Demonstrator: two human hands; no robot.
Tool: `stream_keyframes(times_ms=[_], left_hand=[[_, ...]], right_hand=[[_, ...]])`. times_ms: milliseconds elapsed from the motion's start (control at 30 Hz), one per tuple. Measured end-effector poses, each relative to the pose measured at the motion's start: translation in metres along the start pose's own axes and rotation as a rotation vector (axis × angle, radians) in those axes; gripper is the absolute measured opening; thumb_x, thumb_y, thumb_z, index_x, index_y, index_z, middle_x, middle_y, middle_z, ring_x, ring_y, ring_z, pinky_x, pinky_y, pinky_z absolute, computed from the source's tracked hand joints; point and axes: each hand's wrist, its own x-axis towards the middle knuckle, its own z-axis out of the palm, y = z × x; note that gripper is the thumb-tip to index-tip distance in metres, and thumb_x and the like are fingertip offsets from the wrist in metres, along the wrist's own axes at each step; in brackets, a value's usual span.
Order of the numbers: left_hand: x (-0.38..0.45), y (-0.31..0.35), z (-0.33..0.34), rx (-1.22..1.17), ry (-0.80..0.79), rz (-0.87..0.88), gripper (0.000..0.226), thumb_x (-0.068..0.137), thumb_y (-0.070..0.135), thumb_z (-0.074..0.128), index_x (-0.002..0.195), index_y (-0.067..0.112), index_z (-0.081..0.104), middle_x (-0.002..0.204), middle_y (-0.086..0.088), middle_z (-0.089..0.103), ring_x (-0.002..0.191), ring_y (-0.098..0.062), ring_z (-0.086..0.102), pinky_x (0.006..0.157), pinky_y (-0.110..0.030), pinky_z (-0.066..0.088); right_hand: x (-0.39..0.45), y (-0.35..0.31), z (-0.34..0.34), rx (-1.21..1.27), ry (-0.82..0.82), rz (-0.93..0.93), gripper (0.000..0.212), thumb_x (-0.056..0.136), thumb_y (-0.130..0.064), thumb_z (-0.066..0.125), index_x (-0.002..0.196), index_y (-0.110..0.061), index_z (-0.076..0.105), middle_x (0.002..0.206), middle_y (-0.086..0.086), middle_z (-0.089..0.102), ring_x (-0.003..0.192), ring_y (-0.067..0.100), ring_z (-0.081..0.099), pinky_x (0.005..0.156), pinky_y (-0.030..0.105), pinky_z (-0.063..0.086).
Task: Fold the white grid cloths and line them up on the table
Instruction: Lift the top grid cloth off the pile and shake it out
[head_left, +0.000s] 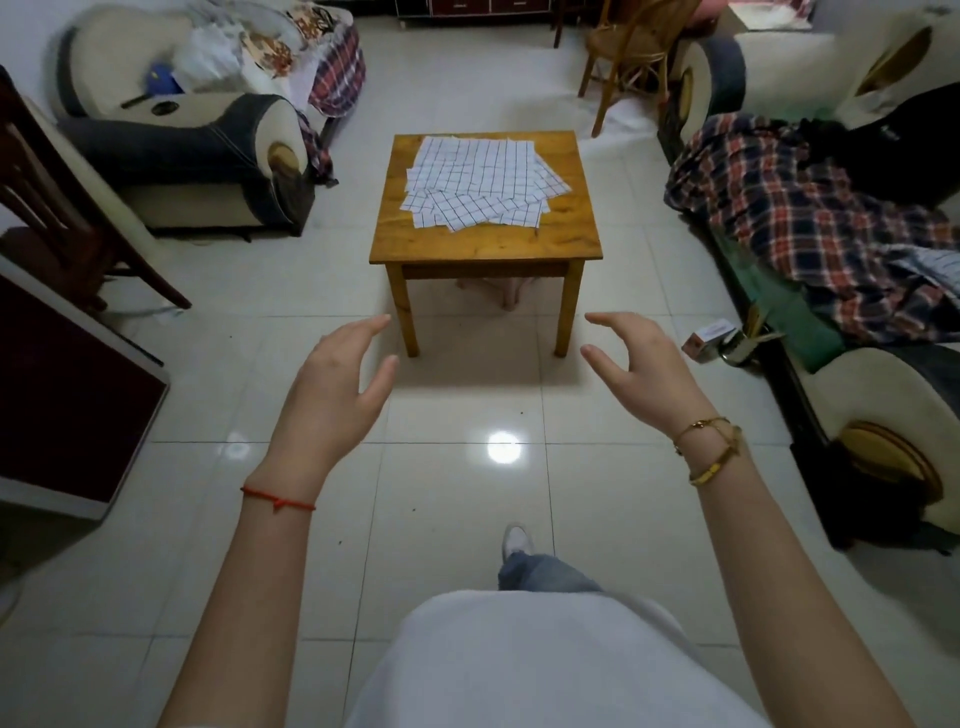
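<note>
Left hand (340, 387) and right hand (641, 371) hover mid-frame, fingers spread, holding nothing; cloths (480, 179) lie unfolded on the table (485, 241) above.

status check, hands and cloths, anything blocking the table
Left hand and right hand open, empty, short of the table. White grid cloths piled loose, unfolded. Floor path clear.

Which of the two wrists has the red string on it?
The left hand's wrist wears the red string; the right hand's wrist carries gold bracelets instead.
</note>
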Motion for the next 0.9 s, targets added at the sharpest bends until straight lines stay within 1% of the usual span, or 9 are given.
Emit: stream_keyframes(times_ms=[167,267,533,633,733,900], left_hand=[[0.085,0.004,0.013,-0.007,0.03,-0.032,0.045,0.098,0.028,0.051,0.142,0.02,0.045,0.141,0.002,0.05,0.132,-0.013,0.043,0.107,-0.027,0.033],[0.125,-0.001,0.018,-0.007,0.032,-0.052,0.045,0.098,0.028,0.051,0.142,0.021,0.044,0.141,0.003,0.05,0.13,-0.011,0.043,0.104,-0.022,0.032],[0.227,-0.034,0.036,-0.011,0.033,-0.112,0.045,0.098,0.027,0.051,0.141,0.018,0.047,0.14,-0.001,0.052,0.13,-0.016,0.046,0.104,-0.027,0.035],[0.277,-0.054,0.047,-0.016,0.019,-0.137,0.045,0.098,0.027,0.051,0.142,0.019,0.046,0.141,0.0,0.051,0.13,-0.016,0.045,0.103,-0.026,0.034],[0.332,-0.078,0.058,-0.034,0.021,-0.12,0.044,0.098,0.026,0.052,0.14,0.019,0.047,0.139,0.0,0.052,0.129,-0.015,0.046,0.103,-0.025,0.035],[0.44,-0.12,0.065,-0.03,0.032,-0.073,0.041,0.097,0.023,0.052,0.138,0.018,0.05,0.134,0.0,0.055,0.125,-0.014,0.049,0.102,-0.023,0.036]], right_hand=[[0.099,0.023,-0.004,0.002,-0.011,-0.043,0.043,0.095,-0.032,0.053,0.134,-0.016,0.05,0.132,0.002,0.054,0.126,0.016,0.044,0.1,0.021,0.029],[0.146,0.028,-0.003,0.006,-0.023,-0.058,0.042,0.094,-0.031,0.054,0.133,-0.016,0.05,0.132,0.001,0.054,0.125,0.015,0.044,0.099,0.019,0.028],[0.258,0.044,0.018,0.029,-0.061,-0.051,0.04,0.094,-0.029,0.054,0.132,-0.016,0.051,0.13,0.0,0.055,0.123,0.015,0.046,0.098,0.02,0.03],[0.306,0.05,0.034,0.038,-0.079,-0.033,0.04,0.095,-0.03,0.054,0.132,-0.016,0.051,0.13,0.0,0.055,0.123,0.016,0.046,0.101,0.025,0.034],[0.362,0.053,0.049,0.042,-0.091,-0.028,0.041,0.094,-0.031,0.053,0.132,-0.016,0.051,0.131,0.0,0.055,0.124,0.016,0.046,0.103,0.03,0.037],[0.465,0.049,0.07,0.057,-0.078,0.013,0.042,0.095,-0.031,0.053,0.134,-0.016,0.05,0.134,-0.001,0.053,0.127,0.013,0.043,0.101,0.021,0.029]])
